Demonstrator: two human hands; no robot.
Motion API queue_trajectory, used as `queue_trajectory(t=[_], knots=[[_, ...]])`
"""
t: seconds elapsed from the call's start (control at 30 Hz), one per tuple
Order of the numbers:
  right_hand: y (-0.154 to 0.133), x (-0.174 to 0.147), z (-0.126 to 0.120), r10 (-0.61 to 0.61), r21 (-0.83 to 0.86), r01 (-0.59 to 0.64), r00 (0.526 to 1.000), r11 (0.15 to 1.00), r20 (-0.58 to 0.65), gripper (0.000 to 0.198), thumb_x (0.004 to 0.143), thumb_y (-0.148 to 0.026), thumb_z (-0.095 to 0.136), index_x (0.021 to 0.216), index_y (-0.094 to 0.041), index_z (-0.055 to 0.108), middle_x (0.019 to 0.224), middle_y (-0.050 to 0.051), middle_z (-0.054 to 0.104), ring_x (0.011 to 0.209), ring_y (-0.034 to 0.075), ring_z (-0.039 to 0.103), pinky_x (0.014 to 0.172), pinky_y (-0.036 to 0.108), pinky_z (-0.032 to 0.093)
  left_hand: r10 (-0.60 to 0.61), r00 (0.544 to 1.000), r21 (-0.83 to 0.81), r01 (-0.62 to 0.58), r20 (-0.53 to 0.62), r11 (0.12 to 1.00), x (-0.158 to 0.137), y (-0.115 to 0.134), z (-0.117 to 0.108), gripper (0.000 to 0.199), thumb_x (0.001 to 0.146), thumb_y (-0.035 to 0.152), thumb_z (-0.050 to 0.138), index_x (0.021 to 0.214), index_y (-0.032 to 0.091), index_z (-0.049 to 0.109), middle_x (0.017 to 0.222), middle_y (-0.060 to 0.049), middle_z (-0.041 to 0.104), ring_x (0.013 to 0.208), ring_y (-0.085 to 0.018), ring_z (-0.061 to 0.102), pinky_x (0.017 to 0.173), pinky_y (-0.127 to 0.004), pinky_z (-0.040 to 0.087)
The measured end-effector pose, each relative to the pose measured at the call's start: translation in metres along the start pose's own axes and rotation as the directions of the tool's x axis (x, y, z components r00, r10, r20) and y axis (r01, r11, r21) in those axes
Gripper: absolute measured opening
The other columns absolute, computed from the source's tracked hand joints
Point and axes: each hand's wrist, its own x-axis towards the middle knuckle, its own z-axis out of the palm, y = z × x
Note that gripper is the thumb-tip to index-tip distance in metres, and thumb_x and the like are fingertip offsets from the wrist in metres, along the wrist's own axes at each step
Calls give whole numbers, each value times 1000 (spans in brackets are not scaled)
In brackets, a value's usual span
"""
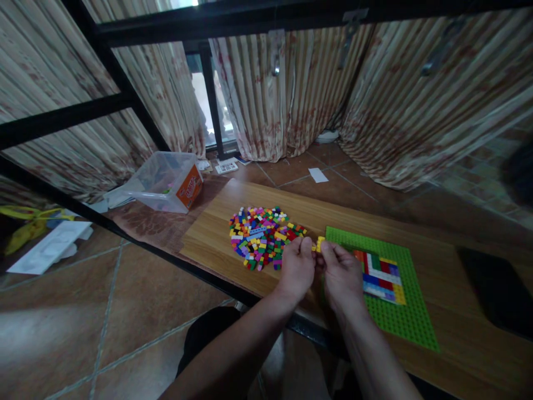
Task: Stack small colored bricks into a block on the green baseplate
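Observation:
My left hand (298, 265) and my right hand (342, 271) meet close together above the wooden table, fingers closed. Between their fingertips are small yellow toy bricks (320, 243); the fingers hide part of them. Left of my left hand spreads a pile of loose, many-coloured bricks (260, 236), with a long blue brick among them. Under and to the right of my right hand lies a green baseplate (410, 322). On it sits a flat, multicoloured block of joined bricks (381, 278), partly covered by my right hand.
A clear plastic box (160, 180) with an orange label stands at the table's left end on a brown cloth (154, 228). A dark flat object (495, 289) lies at the right. Black metal bars (120, 103) cross the left side, before striped curtains (291, 94).

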Motion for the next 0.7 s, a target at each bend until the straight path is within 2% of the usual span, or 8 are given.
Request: queue_trajectory(t=[0.1,0.17,0.2,0.27,0.33,0.4,0.53,0.7], knots=[[1,-1,1,-19,-69,21,1000,997,25,39,75,-58,65,76,-18,64,59,-2,61,51,14,52,49,26,41,-36,999,-6,36,0,999,7,-1,-5,36,85,49,53,64,21,45,53,5,42,42,-8,37,41,-20,31],[0,-3,1,-103,-269,111,994,957,44,38,80,-56,59,83,-19,66,65,1,65,55,16,56,54,28,43,-7,999,55,9,-35,998,16,1,-14,36,86,49,51,64,21,46,54,4,43,43,-9,38,42,-21,31],[0,-4,0,-165,-398,178,984,900,66,37,83,-54,56,84,-19,67,69,3,67,59,17,59,58,29,45,31,998,118,-24,-56,993,22,4,-20,37,87,47,50,63,21,46,53,4,44,44,-9,39,44,-22,32],[0,-6,-1,-284,-621,310,948,720,144,33,88,-47,51,86,-19,67,77,7,69,69,20,62,66,31,45,108,990,257,-81,-93,963,34,10,-35,36,89,45,48,63,21,47,53,3,46,46,-11,41,47,-23,34],[2,-7,-2,-340,-742,386,913,548,224,31,91,-39,45,84,-18,67,81,9,69,75,22,62,71,32,44,167,984,432,-123,-64,893,45,19,-49,38,91,43,44,61,20,49,53,1,49,49,-12,45,50,-25,35],[4,-6,-3,-338,-800,397,905,449,260,30,92,-34,41,84,-18,66,81,10,68,75,22,62,70,32,43,199,979,569,-140,-44,810,50,27,-60,37,91,41,43,61,20,51,54,0,52,52,-14,48,53,-26,37],[8,-2,-5,-302,-843,375,915,386,269,26,91,-28,42,86,-19,65,82,9,67,74,21,60,69,32,42,227,974,726,-167,15,667,51,40,-66,37,92,37,42,60,20,51,55,-2,57,60,-17,57,59,-27,40],[7,0,-4,-258,-850,339,933,404,250,22,88,-26,45,89,-17,66,85,10,68,77,23,62,72,33,44,203,979,784,-148,29,603,48,41,-62,35,93,34,41,63,20,52,63,-5,64,68,-19,63,62,-27,42]])
